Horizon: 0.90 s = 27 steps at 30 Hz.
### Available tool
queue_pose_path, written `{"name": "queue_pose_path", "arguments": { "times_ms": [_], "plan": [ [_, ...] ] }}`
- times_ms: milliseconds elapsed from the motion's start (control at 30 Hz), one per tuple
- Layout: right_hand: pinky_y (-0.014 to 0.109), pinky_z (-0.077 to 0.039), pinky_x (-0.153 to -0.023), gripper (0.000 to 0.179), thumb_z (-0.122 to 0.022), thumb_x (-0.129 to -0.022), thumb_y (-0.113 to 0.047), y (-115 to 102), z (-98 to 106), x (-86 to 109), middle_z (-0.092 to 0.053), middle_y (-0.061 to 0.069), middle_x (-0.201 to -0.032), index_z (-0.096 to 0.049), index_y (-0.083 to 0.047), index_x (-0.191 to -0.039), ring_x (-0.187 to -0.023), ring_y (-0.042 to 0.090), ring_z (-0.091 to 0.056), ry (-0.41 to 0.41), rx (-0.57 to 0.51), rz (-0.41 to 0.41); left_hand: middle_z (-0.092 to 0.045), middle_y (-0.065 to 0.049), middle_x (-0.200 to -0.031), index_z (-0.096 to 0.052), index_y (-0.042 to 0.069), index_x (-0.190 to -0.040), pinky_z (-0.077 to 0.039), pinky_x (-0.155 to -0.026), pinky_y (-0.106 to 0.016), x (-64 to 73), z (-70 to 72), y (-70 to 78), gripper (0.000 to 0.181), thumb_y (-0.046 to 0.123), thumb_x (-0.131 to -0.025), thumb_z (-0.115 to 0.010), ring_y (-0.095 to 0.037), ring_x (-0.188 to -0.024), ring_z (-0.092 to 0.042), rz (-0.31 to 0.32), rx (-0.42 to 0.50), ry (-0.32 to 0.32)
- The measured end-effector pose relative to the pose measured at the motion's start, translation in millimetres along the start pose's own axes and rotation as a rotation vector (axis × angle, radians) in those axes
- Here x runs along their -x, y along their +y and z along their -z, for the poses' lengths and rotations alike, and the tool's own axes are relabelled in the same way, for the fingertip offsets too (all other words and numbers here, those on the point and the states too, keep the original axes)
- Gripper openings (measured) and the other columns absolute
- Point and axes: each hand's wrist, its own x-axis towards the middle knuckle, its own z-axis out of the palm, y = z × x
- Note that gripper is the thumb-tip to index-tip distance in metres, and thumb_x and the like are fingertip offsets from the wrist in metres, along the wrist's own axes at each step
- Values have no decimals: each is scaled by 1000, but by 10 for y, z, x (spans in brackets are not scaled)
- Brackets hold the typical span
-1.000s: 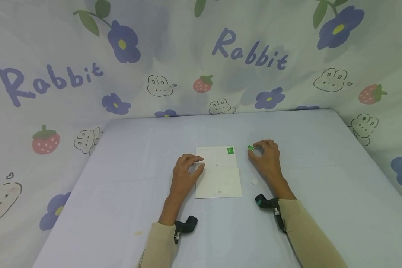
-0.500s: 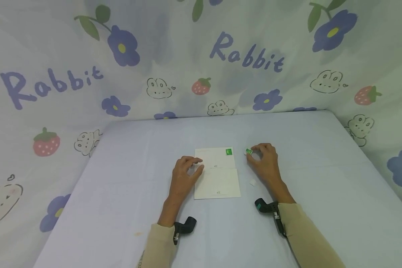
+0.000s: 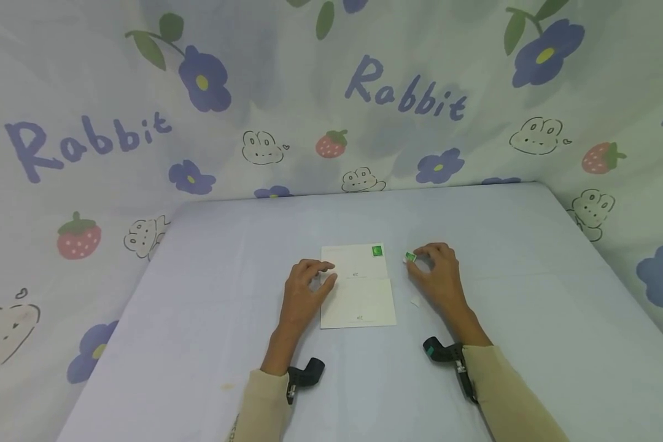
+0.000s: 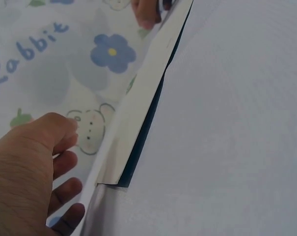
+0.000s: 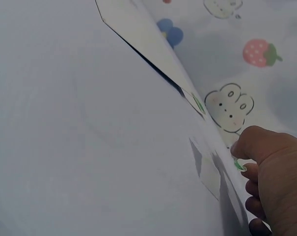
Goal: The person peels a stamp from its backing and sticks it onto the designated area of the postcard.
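Between finger and thumb of my right hand [image 3: 441,270] is a small green stamp [image 3: 410,257], held just right of two cream cards. The upper card [image 3: 348,258] bears a similar green stamp [image 3: 377,251] in its top right corner. Directly below it, the lower card [image 3: 359,302] has only a small printed mark. My left hand [image 3: 305,291] hovers at the cards' left edge, thumb and fingers apart, holding nothing. In the right wrist view, a sliver of the pinched green stamp [image 5: 239,164] shows by the fingertips; the rest is hidden.
A small pale paper scrap [image 3: 415,302] lies right of the lower card. The white tabletop [image 3: 199,276] runs back to a printed curtain [image 3: 287,80]. Each wrist carries a black camera, such as the left wrist camera [image 3: 309,371].
My right hand, with the stamp, has come slightly nearer to me. My left hand stays almost still, and the cards have not moved on the table.
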Motion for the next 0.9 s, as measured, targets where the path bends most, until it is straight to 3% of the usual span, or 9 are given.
{"name": "queue_pose_path", "arguments": {
  "times_ms": [900],
  "plan": [
    [54, -40, -100, 27, -78, -86, -18, -37, 66, 262, -54, 13, -122, -70, -5, -108, -119, 35, -49, -12, -45, -22, -62, 0, -105, -75, 14, -109, -46, -81, -37, 130, 6, 85, 21, 17, -89, -78, -22, -98, -56, -12, 4, -5]
  ]
}}
